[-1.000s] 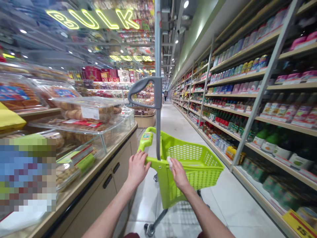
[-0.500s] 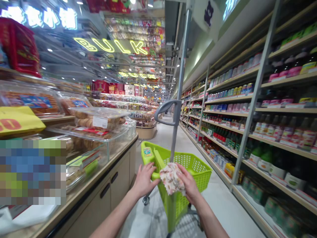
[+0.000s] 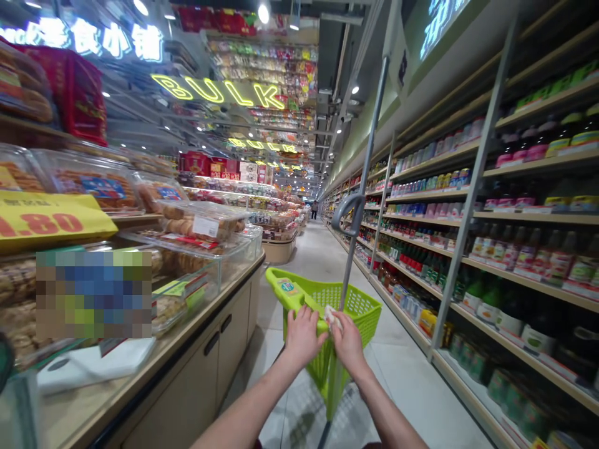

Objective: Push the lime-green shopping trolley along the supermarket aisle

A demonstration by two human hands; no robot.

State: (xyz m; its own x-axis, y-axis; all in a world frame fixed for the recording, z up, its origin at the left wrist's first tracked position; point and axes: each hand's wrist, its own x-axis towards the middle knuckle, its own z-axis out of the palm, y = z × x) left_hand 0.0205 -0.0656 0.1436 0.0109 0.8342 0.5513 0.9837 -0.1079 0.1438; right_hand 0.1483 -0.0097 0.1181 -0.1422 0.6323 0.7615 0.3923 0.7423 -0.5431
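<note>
A lime-green shopping basket (image 3: 355, 305) on wheels stands in the aisle in front of me, with a grey pole and grey handle (image 3: 349, 209) rising from it. My left hand (image 3: 303, 337) grips the near green rim of the basket. My right hand (image 3: 349, 340) is closed on a crumpled patterned cloth (image 3: 331, 317) pressed against the same rim, just right of my left hand. Both hands nearly touch.
A counter (image 3: 187, 368) with clear boxes of baked goods (image 3: 206, 224) runs along my left. Shelves of bottles and jars (image 3: 468, 249) line the right. The tiled aisle floor (image 3: 318, 249) runs ahead; a person (image 3: 315, 209) stands far down it.
The cloth, spread out half a second ago, is now bunched small in my right hand on the rim. The basket and pole have shifted right in view, and my hands have drawn together.
</note>
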